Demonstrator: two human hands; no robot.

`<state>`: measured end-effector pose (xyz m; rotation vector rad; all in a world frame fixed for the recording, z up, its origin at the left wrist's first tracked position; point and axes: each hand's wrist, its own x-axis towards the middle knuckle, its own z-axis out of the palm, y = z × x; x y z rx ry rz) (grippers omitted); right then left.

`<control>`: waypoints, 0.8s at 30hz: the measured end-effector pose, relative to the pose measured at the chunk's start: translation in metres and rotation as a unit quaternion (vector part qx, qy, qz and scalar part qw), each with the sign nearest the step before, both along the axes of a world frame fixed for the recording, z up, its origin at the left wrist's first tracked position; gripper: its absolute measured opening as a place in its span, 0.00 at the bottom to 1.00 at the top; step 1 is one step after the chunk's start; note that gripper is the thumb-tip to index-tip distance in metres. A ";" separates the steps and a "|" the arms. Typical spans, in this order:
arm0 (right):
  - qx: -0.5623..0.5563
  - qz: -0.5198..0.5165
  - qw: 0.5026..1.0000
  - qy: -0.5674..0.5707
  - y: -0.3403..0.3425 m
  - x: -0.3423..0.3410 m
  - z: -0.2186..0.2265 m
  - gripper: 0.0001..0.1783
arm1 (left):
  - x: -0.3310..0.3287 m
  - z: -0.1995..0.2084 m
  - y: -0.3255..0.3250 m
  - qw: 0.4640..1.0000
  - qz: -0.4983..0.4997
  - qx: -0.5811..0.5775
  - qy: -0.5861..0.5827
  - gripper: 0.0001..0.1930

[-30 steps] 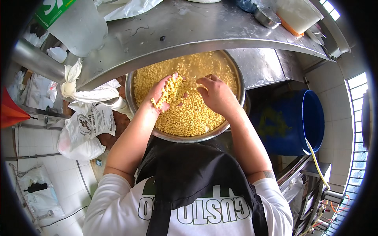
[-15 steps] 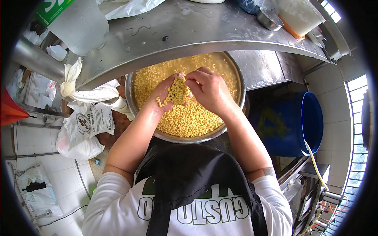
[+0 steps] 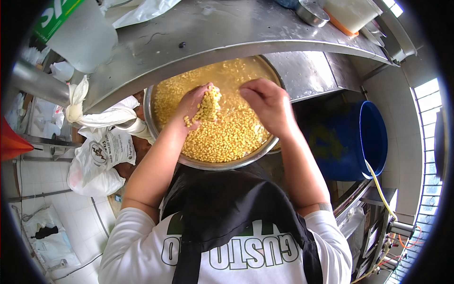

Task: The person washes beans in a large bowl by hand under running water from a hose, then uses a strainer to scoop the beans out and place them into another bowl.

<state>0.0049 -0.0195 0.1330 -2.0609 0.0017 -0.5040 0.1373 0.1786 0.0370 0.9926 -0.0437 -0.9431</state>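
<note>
A large round metal basin (image 3: 148,111) holds pale yellow beans (image 3: 227,144) in cloudy water. Over its middle my left hand (image 3: 188,105) is cupped, bearing a heap of wet yellow beans (image 3: 208,105) on the palm and fingers. A few of them cling near the wrist. My right hand (image 3: 270,105) hovers above the basin's right side, apart from the left, with its fingers curled in and thumb and fingertips close together. Whatever might be between those fingertips is hidden.
A steel shelf (image 3: 213,28) overhangs the basin's far edge, with a knotted white cloth (image 3: 75,102) on its left post. Right of the basin lies a blue barrel (image 3: 350,142). White sacks (image 3: 99,163) are at left; a small metal bowl (image 3: 312,13) sits on the shelf.
My right hand has moved away from the heap of beans, to the right. My left hand still holds the beans. The view has shifted slightly.
</note>
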 end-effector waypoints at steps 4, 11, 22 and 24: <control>0.161 -0.094 0.971 0.150 -0.075 -0.062 -0.011 0.10 | 0.021 -0.023 0.017 0.853 0.041 0.236 -0.464 0.17; -0.265 -0.252 0.735 0.570 -0.231 -0.282 -0.258 0.17 | -0.008 0.034 0.036 0.612 -0.083 0.466 -0.634 0.25; -0.158 -0.290 0.573 0.750 -0.177 -0.397 -0.291 0.18 | -0.079 0.050 0.036 0.620 -0.337 0.314 -0.636 0.17; -0.187 -0.286 0.589 0.732 -0.190 -0.397 -0.300 0.20 | -0.084 0.038 0.033 0.616 -0.385 0.291 -0.622 0.17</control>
